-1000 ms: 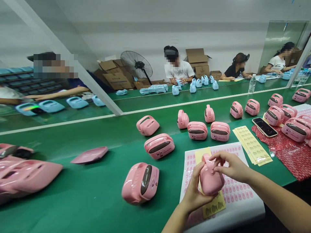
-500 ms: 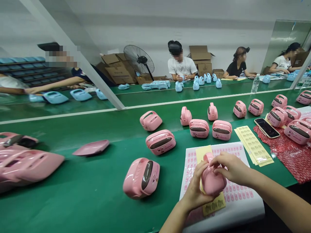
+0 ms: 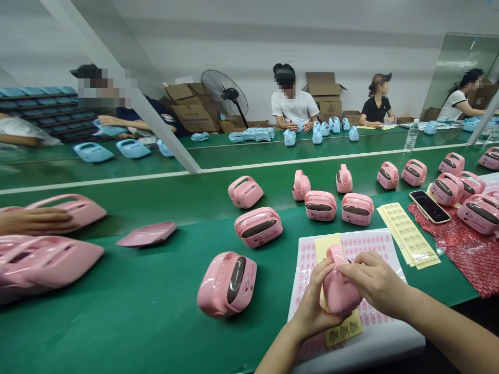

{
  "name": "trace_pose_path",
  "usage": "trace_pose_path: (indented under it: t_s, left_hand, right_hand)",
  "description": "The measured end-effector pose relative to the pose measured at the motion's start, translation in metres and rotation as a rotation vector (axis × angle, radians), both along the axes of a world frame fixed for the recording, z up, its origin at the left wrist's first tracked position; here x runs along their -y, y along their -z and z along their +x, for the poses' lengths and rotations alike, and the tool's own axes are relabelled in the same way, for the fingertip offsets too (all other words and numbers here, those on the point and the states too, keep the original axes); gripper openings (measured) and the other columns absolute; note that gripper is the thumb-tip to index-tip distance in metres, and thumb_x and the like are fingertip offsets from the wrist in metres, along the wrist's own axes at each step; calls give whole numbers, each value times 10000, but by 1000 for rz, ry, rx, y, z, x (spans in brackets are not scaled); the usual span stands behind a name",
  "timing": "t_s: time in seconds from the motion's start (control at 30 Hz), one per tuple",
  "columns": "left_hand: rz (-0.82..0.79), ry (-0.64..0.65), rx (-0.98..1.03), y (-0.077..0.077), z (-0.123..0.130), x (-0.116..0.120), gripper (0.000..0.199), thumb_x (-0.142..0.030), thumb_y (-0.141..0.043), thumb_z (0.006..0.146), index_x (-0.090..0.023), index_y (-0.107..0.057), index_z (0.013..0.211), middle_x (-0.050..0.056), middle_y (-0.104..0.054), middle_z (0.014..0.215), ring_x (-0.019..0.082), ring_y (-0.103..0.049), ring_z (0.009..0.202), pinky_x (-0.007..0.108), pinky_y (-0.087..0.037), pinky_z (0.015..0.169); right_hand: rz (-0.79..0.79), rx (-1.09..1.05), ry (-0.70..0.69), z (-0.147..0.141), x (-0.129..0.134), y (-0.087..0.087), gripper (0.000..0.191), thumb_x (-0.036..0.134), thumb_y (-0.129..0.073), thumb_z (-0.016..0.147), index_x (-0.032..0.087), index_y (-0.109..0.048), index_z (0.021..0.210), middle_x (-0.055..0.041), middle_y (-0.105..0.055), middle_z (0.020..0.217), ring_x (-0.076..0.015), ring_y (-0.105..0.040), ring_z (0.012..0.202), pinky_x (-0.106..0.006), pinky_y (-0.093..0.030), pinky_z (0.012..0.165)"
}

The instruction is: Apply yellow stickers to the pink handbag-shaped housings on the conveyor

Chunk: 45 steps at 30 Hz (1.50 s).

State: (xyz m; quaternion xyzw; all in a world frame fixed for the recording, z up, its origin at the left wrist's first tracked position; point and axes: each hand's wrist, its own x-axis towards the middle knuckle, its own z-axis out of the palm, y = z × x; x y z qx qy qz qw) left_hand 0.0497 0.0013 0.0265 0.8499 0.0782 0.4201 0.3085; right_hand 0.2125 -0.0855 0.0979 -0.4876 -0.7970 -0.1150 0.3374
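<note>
My left hand (image 3: pixel 312 306) is wrapped round a pink plastic casing with a loop handle (image 3: pixel 340 293) and holds it tilted, handle up. The fingers of my right hand (image 3: pixel 376 278) are bunched together against the casing beside its handle; anything small between them is hidden. Beneath the casing lies a yellow label strip (image 3: pixel 343 331) with dark print. Under that strip is a white sheet of pink oval stickers (image 3: pixel 380 317). To the left of my hands a finished-looking pink casing with a dark window (image 3: pixel 228 285) rests on the green table (image 3: pixel 128 317).
Several more pink casings (image 3: pixel 258 227) stand further back. Yellow label sheets (image 3: pixel 407 234), a phone (image 3: pixel 429 206) and red bubble wrap (image 3: pixel 463 254) lie at right. At far left, a co-worker's hand (image 3: pixel 42 221) touches a pink shell. Across the table, people handle blue casings (image 3: pixel 289 137).
My right fingers have shifted slightly and straightened against the casing; my left hand stays put. A co-worker's hand has appeared on a pink shell at far left. Another across has lifted a blue shell.
</note>
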Motion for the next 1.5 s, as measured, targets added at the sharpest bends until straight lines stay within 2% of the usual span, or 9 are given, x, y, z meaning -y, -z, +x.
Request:
trace_pose_path:
  t_s: [0.2, 0.4, 0.67, 0.73, 0.83, 0.93, 1.03, 1.2, 1.5]
  left_hand:
    - [-7, 4, -1, 1, 0, 0, 899, -161, -694, 574, -266, -247, 1347, 125, -416, 1256, 315, -420, 1206, 510, -412, 960]
    - [12, 0, 7, 0, 0, 0, 895, -174, -702, 586, -258, -242, 1350, 134, -422, 1247, 315, -420, 1205, 509, -416, 955]
    - [10, -16, -24, -1, 1, 1, 964, -152, -740, 549, -297, -216, 1345, 129, -433, 1239, 336, -449, 1179, 536, -428, 929]
    - [2, -18, -23, 0, 1, 1, 967, -143, -733, 548, -293, -214, 1349, 132, -426, 1245, 339, -442, 1185, 537, -428, 930]
    - [-8, -27, -20, 3, 0, 1, 977, -141, -738, 542, -298, -216, 1352, 130, -418, 1256, 339, -438, 1191, 528, -434, 927]
    - [14, -25, -12, 4, 0, 2, 950, -179, -742, 565, -287, -225, 1354, 132, -425, 1253, 330, -447, 1186, 524, -427, 936]
    - [40, -17, 11, 4, 0, 2, 907, -218, -732, 595, -269, -240, 1356, 138, -427, 1261, 326, -451, 1184, 509, -433, 932]
    - [89, -24, 33, 5, 0, 3, 868, -269, -714, 630, -257, -247, 1363, 138, -434, 1253, 315, -465, 1175, 478, -447, 920]
    - [89, -40, 5, 7, -2, 2, 930, -258, -745, 589, -288, -231, 1364, 142, -440, 1248, 336, -480, 1156, 497, -462, 887]
  right_hand:
    - [40, 56, 32, 0, -2, -4, 197, 135, -380, 921, 137, -568, 982, -32, -662, 726, -164, -502, 655, -295, -363, 593]
    - [82, 133, 64, -3, -1, -5, 213, 150, -414, 910, 83, -540, 1069, -55, -684, 760, -182, -537, 696, -312, -346, 592]
    - [20, 164, 152, -10, 4, 3, 313, 174, -444, 883, 58, -500, 1169, -121, -694, 966, -245, -568, 790, -362, -373, 591]
    - [-40, 105, 182, -9, 3, 5, 350, 223, -490, 858, 92, -491, 1182, -139, -663, 1062, -260, -567, 814, -380, -401, 617]
    - [-128, -136, 221, -9, 0, 12, 455, 280, -566, 793, 147, -442, 1210, -145, -606, 1139, -273, -551, 931, -411, -449, 734]
    - [-141, -424, 238, -17, -5, 18, 495, 253, -578, 745, 170, -399, 1199, -124, -572, 1086, -253, -531, 974, -406, -470, 794]
    - [-54, -568, 271, -31, -8, 23, 416, 195, -520, 745, 187, -405, 1144, -97, -529, 989, -229, -527, 891, -396, -487, 744]
    - [56, -661, 274, -44, -10, 27, 370, 115, -447, 734, 203, -411, 1092, -55, -482, 884, -191, -509, 769, -357, -489, 650]
    - [48, -672, 261, -45, -10, 28, 384, 94, -422, 744, 210, -403, 1109, -55, -492, 887, -186, -510, 764, -346, -481, 643]
